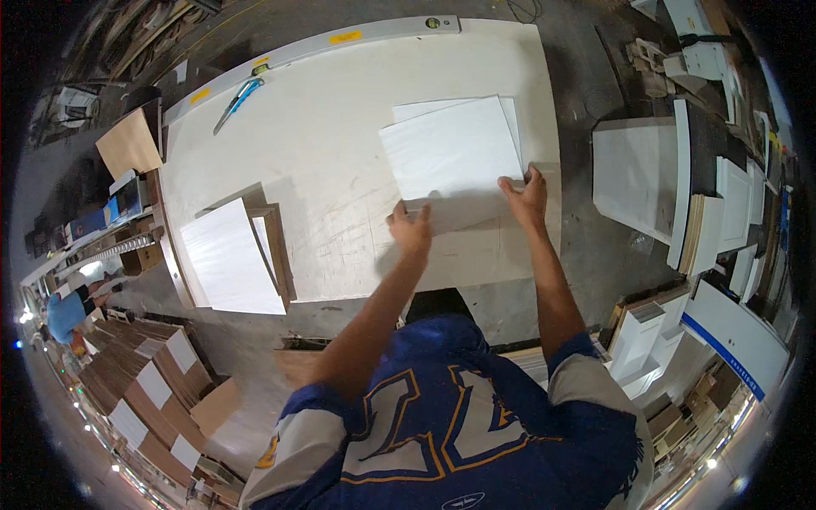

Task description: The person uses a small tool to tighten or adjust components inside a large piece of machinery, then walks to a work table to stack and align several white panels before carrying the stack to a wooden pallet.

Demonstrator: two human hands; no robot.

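A white rectangular panel (455, 153) lies skewed over another white panel (508, 109), whose edges show at the far and right sides. My left hand (410, 228) is at the near left corner of the upper panel, thumb and fingers about its edge. At the near right corner, my right hand (525, 200) grips the panel, its thumb on the near side and fingers along the right edge. A dark shadow falls on the table below the near edge. Whether that edge is raised is hard to tell. Both panels rest on a large pale worktable (340, 153).
Left on the table stands a stack of white-faced panels (234, 255) with brown edges. A blue utility knife (238, 104) lies near a long spirit level (357, 38) along the far edge. White cabinet parts (637, 174) stand to the right. Beyond the left side is another person (66, 314).
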